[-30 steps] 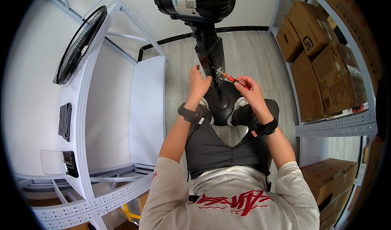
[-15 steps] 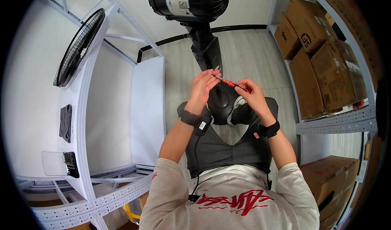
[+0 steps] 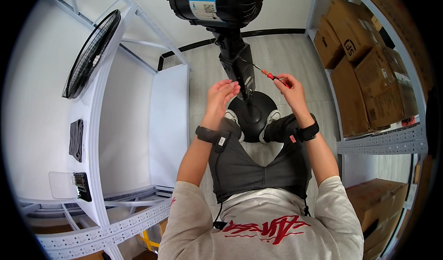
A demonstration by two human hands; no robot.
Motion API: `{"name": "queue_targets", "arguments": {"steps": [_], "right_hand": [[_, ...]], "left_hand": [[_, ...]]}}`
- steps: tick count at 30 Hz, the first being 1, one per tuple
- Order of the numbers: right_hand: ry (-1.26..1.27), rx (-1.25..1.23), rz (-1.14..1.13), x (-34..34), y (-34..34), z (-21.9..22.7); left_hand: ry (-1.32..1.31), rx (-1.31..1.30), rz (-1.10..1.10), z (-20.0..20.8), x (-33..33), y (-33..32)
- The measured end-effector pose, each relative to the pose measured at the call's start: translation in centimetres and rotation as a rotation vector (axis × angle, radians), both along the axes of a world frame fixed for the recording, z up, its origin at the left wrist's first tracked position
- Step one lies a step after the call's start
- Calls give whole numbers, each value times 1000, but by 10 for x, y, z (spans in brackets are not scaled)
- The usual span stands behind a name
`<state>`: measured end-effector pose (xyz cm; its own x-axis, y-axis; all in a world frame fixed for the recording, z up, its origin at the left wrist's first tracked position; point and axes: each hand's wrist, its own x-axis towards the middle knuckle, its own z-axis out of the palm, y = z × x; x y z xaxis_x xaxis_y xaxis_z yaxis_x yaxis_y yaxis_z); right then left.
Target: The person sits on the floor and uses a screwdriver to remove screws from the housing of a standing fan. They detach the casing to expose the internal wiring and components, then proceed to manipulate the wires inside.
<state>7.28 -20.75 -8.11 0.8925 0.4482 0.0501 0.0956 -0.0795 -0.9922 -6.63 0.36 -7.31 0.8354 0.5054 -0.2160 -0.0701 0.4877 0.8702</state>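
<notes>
My right hand (image 3: 292,93) grips a screwdriver (image 3: 271,76) by its red and black handle. The thin shaft points up and left, its tip at the side of a black column (image 3: 239,68); whether it sits in a screw is too small to tell. On top of that column is a rounded black fan motor housing (image 3: 217,4) with a label. A round black base (image 3: 251,117) lies between my shoes. Left of the column, my left hand (image 3: 221,96) is held with its fingers curled and fingertips close together; anything pinched there is too small to make out.
On the white shelf (image 3: 94,158) at left lie a black round fan grille (image 3: 90,55), a folded dark grey cloth (image 3: 76,140) and a small bit case with a clear lid (image 3: 82,186). Cardboard boxes (image 3: 353,75) fill the metal rack on the right.
The screwdriver's tip has left my left hand's fingers and moved up to the column. My right hand has shifted slightly up and right; my left hand has drawn back left.
</notes>
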Motion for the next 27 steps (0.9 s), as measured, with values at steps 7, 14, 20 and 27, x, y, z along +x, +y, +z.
{"name": "queue_targets", "arguments": {"steps": [7, 14, 20, 27], "right_hand": [[115, 63, 64, 4, 13, 6], [144, 46, 100, 14, 11, 10], [-4, 19, 71, 18, 14, 6], [50, -57, 88, 23, 17, 10]], "left_hand": [[-42, 228, -132, 26, -7, -8], [-134, 328, -297, 51, -17, -27], [-178, 336, -355, 56, -13, -34], [-207, 333, -389, 59, -10, -39]]}}
